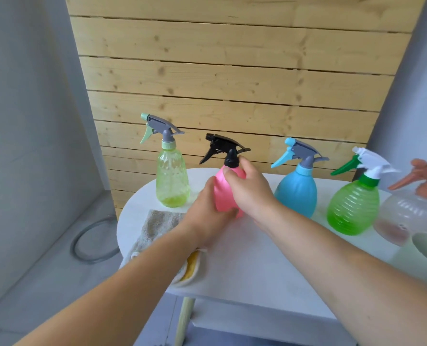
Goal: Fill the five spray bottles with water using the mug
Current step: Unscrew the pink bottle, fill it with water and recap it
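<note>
- Lower left of frame: a grey hose ring (pixel 92 242) lies on the floor, well apart from the white tabletop (pixel 257 258).
- Left end of tabletop: a pale green bottle (pixel 173 181) stands upright with its grey trigger head on and a little liquid at its base.
- In front of it, a beige cloth (pixel 157 226) lies partly under the left forearm.
- Centre: the pink bottle (pixel 219 196), with a black trigger head, stands upright between both hands.
- The left hand (pixel 205 213) wraps its lower body from the left side.
- The right hand (pixel 251 193) grips its shoulder just under the black cap, thumb across the front.
- Right of the hands: the blue bottle (pixel 297 193) is near but untouched.
- Further right stands the green ribbed bottle (pixel 353 211).
- Right edge: the clear bottle (pixel 407 216), blurred, has a brown trigger.
</note>
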`<action>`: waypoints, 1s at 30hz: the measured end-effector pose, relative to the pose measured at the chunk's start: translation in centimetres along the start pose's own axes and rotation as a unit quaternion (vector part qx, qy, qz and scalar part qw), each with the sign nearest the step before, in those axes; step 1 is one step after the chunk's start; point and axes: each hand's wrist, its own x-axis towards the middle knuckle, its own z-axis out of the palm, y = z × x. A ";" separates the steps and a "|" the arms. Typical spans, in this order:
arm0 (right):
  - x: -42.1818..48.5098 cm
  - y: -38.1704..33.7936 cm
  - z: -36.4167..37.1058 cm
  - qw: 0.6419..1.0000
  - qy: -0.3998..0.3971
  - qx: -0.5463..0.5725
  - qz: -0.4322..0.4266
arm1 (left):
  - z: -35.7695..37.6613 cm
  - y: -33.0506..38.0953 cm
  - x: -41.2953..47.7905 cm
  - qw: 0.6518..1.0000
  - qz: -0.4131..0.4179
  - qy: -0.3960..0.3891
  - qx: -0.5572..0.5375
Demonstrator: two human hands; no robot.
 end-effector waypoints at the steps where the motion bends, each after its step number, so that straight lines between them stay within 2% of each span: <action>1: -0.3 -0.2 -0.3 1.000 -0.006 0.003 -0.001 | 0.0 0.0 -0.1 1.000 0.012 0.017 0.013; 6: -3.7 -1.0 -3.3 0.999 -0.005 0.035 0.026 | 0.4 2.8 -3.8 0.995 0.066 0.068 0.023; 8: -6.0 -1.5 -4.8 0.997 -0.018 0.068 0.033 | 1.1 4.2 -6.0 0.994 0.088 0.061 0.027; 13: -12.3 -1.9 -10.1 0.991 -0.020 0.123 0.048 | 3.8 7.1 -12.0 0.981 0.134 0.070 0.118; 17: -16.9 -1.1 -14.5 0.965 0.016 0.250 0.072 | 6.0 10.7 -18.2 0.978 0.160 0.047 0.125; 21: -20.3 0.0 -17.7 0.950 0.018 0.306 0.064 | 6.5 13.8 -22.7 0.984 0.146 0.025 0.098; 24: -22.6 0.8 -18.9 0.935 -0.007 0.346 0.070 | 5.9 15.2 -24.9 0.995 0.090 -0.039 0.036; 26: -23.5 1.4 -19.5 0.926 -0.046 0.367 0.074 | 5.5 15.3 -25.3 0.985 0.017 -0.151 -0.082; 28: -24.2 1.9 -20.0 0.916 -0.089 0.383 0.084 | 5.0 14.7 -25.4 0.934 -0.060 -0.271 -0.225; 30: -24.5 2.6 -20.4 0.916 -0.106 0.375 0.097 | 4.8 13.9 -25.3 0.889 -0.097 -0.336 -0.296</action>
